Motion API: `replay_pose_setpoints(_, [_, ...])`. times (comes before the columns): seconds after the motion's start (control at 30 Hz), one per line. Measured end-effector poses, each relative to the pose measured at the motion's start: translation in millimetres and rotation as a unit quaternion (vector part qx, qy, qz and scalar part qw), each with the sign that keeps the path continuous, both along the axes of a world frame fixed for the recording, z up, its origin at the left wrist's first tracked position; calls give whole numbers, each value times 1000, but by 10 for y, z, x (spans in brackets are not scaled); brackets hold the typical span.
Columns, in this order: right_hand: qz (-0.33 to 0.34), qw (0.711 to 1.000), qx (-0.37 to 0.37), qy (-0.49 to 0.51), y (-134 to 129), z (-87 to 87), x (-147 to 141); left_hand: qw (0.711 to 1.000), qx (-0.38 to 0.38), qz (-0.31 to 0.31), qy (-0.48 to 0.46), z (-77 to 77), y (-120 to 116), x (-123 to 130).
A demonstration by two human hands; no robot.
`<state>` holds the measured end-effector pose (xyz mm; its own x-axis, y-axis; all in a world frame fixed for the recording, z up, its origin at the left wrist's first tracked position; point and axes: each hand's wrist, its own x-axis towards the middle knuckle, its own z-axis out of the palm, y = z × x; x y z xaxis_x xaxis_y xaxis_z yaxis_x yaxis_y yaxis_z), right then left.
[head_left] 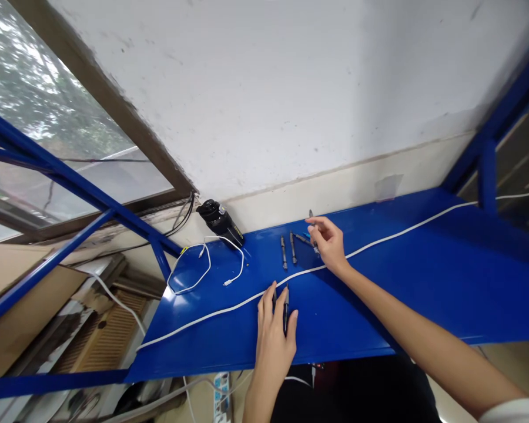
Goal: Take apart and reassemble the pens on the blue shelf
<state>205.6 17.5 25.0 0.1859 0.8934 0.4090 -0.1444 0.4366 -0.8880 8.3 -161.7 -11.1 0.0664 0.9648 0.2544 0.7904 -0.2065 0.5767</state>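
a white sleeve (515, 411) leads to the right forearm (423, 346) and the right hand (328, 244), its fingers (318, 224) closed on a slim metal-tipped tool (311, 215) near 2 grey tools (283, 252). the left hand (273, 341) grips a black pen (286, 311) over the blue surface (423, 264). handling these tools seems the step in hand; crossing the white cable (379, 238) calls for lifting clear.

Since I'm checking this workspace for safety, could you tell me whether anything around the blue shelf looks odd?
The long white cable trails loosely across the blue metal shelf beside the right hand, untidy among the tools. The window pane at far left may also be cracked.
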Motion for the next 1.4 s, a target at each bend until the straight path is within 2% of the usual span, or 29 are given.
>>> replay_pose_setpoints(0.17, [70, 996, 2, -63, -86, -12, -56, 999, -5, -12, -30, 65, 162, -77])
replay_pose_setpoints(0.27, [139, 974, 14, -177, -148, -6, -76, 999, -9, -6, -53, 97, 246, -123])
replay_pose_setpoints(0.4, [294, 886, 53, -354, -264, 6, -147, 997, -2, -1, -77, 90, 291, -179])
replay_pose_setpoints(0.47, [332, 845, 67, -414, -308, 2, -189, 996, 0, 3, -90, 79, 287, -201])
replay_pose_setpoints(0.53, [360, 814, 51, -452, -327, -8, -209, 995, -4, 9, -104, 72, 279, -213])
replay_pose_setpoints(0.6, [413, 786, -9, -460, -328, -16, -201, 994, -10, 12, -110, 66, 275, -212])
replay_pose_setpoints(0.7, [510, 744, -107, -419, -324, -5, -169, 995, -16, 3, -94, 43, 279, -199])
replay_pose_setpoints(0.77, [554, 733, -128, -373, -324, 8, -164, 997, -17, -14, -71, 20, 283, -190])
replay_pose_setpoints(0.8, [560, 740, -124, -350, -321, 11, -170, 998, -16, -22, -59, 10, 283, -187])
replay_pose_setpoints(0.87, [516, 787, -88, -325, -300, 1, -190, 999, -10, -36, -37, 4, 278, -181])
replay_pose_setpoints(0.93, [385, 853, -31, -351, -259, -30, -208, 998, -11, -54, -18, 23, 267, -172])
replay_pose_setpoints(0.97, [305, 872, 3, -382, -233, -53, -212, 998, -14, -67, -10, 41, 261, -165])
replay_pose_setpoints(1.0, [233, 876, 37, -421, -208, -79, -214, 996, -19, -83, -1, 63, 254, -158])
replay_pose_setpoints(1.07, [139, 851, 92, -498, -169, -137, -214, 993, -32, -113, 18, 107, 243, -144])
replay_pose_setpoints(1.13, [99, 815, 120, -558, -156, -192, -222, 990, -38, -132, 34, 141, 235, -133])
replay_pose_setpoints(1.2, [76, 793, 112, -594, -168, -234, -245, 989, -35, -137, 44, 159, 227, -126])
replay_pose_setpoints(1.4, [21, 776, 59, -627, -190, -269, -313, 992, -38, -117, 20, 177, 199, -36])
